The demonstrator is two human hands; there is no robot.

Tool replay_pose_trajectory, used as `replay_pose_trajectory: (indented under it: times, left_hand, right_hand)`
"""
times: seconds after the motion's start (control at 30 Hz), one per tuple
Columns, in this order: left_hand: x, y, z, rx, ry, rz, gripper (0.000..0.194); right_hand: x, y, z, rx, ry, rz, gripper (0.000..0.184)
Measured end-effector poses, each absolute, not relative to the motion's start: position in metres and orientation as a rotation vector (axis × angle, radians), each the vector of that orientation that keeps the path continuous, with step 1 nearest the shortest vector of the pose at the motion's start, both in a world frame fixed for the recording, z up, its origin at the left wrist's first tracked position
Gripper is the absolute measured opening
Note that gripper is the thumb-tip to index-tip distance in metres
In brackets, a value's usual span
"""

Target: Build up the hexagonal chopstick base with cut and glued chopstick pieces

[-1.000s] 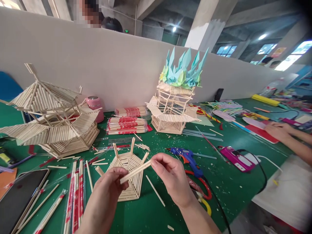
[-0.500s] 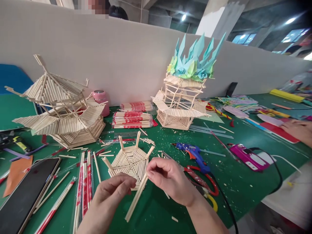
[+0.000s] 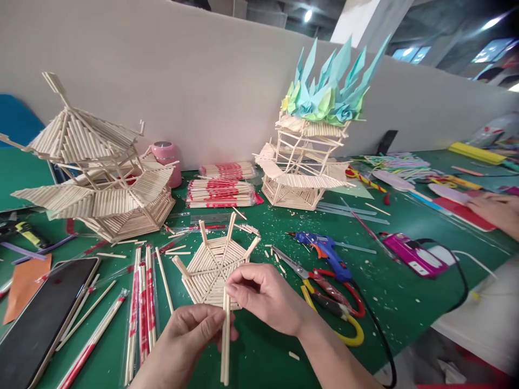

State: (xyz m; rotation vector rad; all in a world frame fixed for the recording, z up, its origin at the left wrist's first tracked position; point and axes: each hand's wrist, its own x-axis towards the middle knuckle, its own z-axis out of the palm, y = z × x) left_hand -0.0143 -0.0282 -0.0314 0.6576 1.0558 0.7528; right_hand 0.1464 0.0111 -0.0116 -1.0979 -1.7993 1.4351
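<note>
A pair of wooden chopsticks (image 3: 225, 351) hangs upright between my two hands. My left hand (image 3: 198, 327) pinches them around the middle, thumb in front and fingers behind. With thumb and fingertips, my right hand (image 3: 259, 292) grips their upper end. Just beyond my hands lies a flat polygonal base (image 3: 208, 265) made of sticks, with short posts (image 3: 230, 227) standing at several of its corners. My hands hide part of its near edge. To the right of my right hand are scissors (image 3: 352, 329) with yellow and red handles and a blue glue gun (image 3: 324, 251).
Stick pavilions stand at the back left (image 3: 117, 210) and back centre (image 3: 300, 189), the latter topped with folded blue paper. Wrapped chopsticks (image 3: 141, 313) and a phone (image 3: 52, 319) lie at left. Another person's hand (image 3: 497, 210) rests far right, beyond a magenta box (image 3: 417, 256).
My left hand has closed on the chopsticks, which were held by my right hand alone. They have swung from slanted to nearly upright. My right hand has moved left, uncovering the scissors.
</note>
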Motion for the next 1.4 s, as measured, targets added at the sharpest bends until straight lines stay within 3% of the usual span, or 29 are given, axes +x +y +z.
replay_pose_trajectory:
  times: [0.13,0.37,0.47,0.67,1.17,1.3,1.4]
  left_hand:
    - [-0.014,-0.031,-0.037,0.420,1.059,0.837,0.027]
    - [-0.024,-0.031,-0.057,0.318,1.087,0.944,0.026]
    - [-0.026,-0.030,-0.059,0.361,1.072,0.973,0.026]
    - [-0.026,-0.030,-0.054,0.404,1.075,0.991,0.025]
    - [-0.028,-0.030,-0.054,0.462,1.144,0.987,0.028]
    - [-0.027,-0.029,-0.055,0.469,1.159,0.988,0.030]
    - [-0.026,-0.030,-0.056,0.509,1.166,1.000,0.030]
  right_hand:
    - [0.152,0.003,-0.009,-1.258,-1.735,1.279,0.022]
    - [0.234,-0.012,-0.025,-1.798,-1.458,0.593,0.029]
    - [0.269,-0.020,-0.044,-1.942,-1.450,0.510,0.023]
    - [0.289,-0.036,-0.066,-2.047,-1.560,0.432,0.033]
    - [0.290,-0.040,-0.067,-2.116,-1.592,0.230,0.027]
    - [0.303,-0.033,-0.065,-2.121,-1.534,0.002,0.032]
    - [0.315,-0.015,-0.066,-2.166,-1.539,0.043,0.040]
